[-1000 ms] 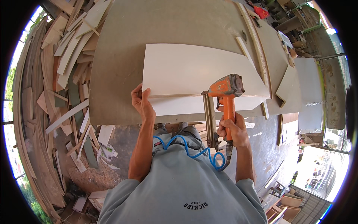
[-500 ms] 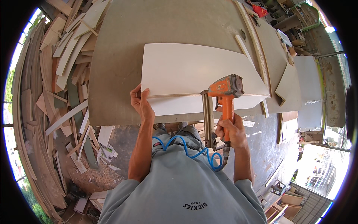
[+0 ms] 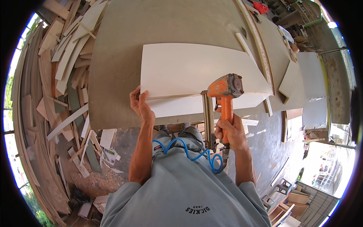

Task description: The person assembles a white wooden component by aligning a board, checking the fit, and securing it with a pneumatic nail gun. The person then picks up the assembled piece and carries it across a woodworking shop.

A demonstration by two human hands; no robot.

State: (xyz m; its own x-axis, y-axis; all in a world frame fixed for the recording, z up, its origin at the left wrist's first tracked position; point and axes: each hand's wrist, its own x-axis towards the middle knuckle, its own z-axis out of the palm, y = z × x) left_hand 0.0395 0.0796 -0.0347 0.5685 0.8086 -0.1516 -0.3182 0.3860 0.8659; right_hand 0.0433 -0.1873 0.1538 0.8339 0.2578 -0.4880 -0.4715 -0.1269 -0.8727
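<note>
A white board (image 3: 196, 68) lies on the worktable (image 3: 117, 75), with a bare wood edge along its near side. Nearer to me, a second white surface (image 3: 172, 108) runs beside that edge. My left hand (image 3: 143, 106) pinches the left end of the boards at this edge, thumb uppermost. In my right hand (image 3: 232, 132) is an orange pneumatic nail gun (image 3: 226, 90), my fingers wrapped round its handle. The gun's nose meets the wood edge near its middle; whether it presses there I cannot tell. A coiled blue air hose (image 3: 181, 142) joins the handle's base.
Offcuts and long boards (image 3: 75, 49) are heaped left of the table. At the right lie a narrow white strip (image 3: 245, 47), a long wooden batten (image 3: 261, 49) and a small panel (image 3: 289, 81). More wood pieces (image 3: 297, 198) stand at the lower right.
The whole scene has shifted slightly left in view. Both hands keep their grips, and the nail gun's nose stays at about the same spot along the wood edge.
</note>
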